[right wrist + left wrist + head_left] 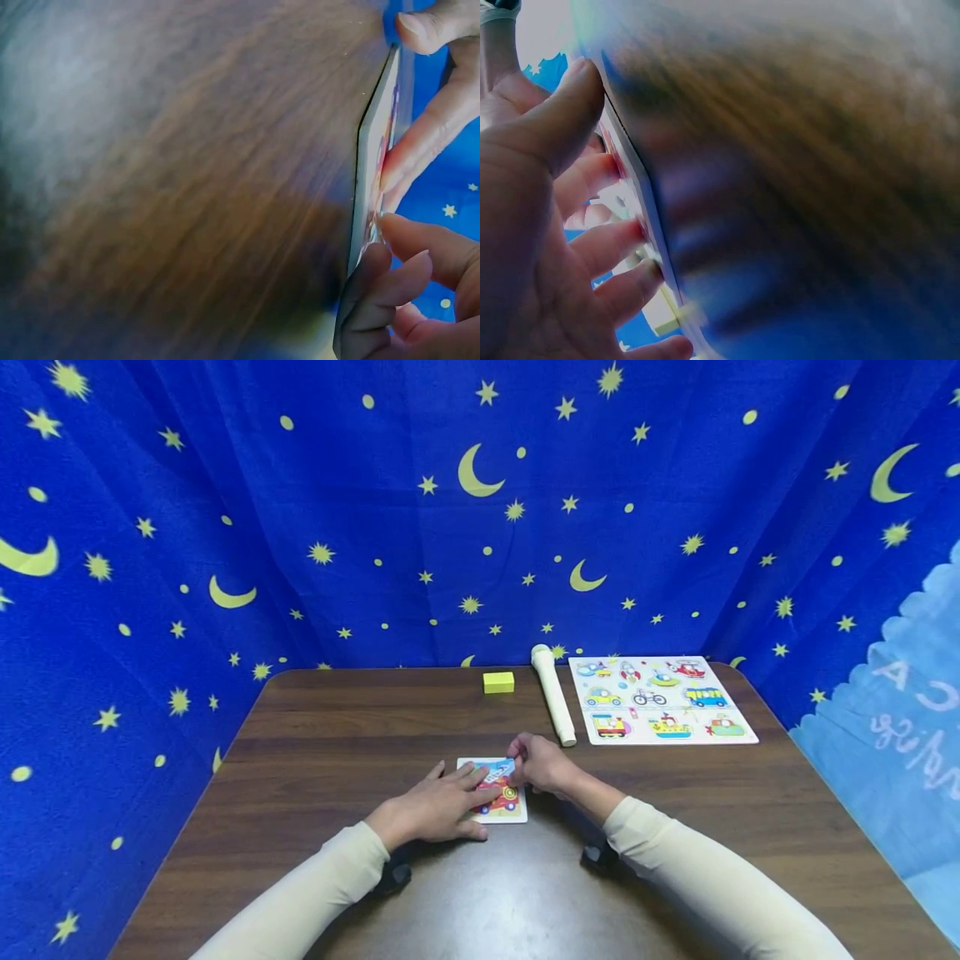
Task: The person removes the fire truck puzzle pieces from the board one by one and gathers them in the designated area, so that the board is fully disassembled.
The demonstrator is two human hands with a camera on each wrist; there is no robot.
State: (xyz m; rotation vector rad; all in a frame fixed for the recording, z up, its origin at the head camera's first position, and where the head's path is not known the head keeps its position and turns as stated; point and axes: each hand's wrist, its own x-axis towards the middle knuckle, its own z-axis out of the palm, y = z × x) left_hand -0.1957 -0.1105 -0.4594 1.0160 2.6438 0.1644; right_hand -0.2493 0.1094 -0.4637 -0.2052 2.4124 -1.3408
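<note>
A small square picture board (pixel 491 814) with a white border and a red vehicle lies on the table in front of me. My left hand (pixel 442 802) rests flat across its left side with fingers spread; the left wrist view shows several fingertips touching the board (pixel 641 187). At the upper right corner, my right hand (pixel 542 764) has its fingers curled and pinches at the board's edge. In the right wrist view, its thumb and finger meet at the board (pixel 367 172), near a small shiny spot. Both hands cover part of the picture.
A yellow block (pixel 498 682) stands near the table's back edge. Right of it lies a cream-coloured stick with a rounded head (pixel 555 697), then a large vehicle picture board (pixel 660 702). Blue star-patterned curtains (pixel 375 510) surround the brown table (pixel 315 743).
</note>
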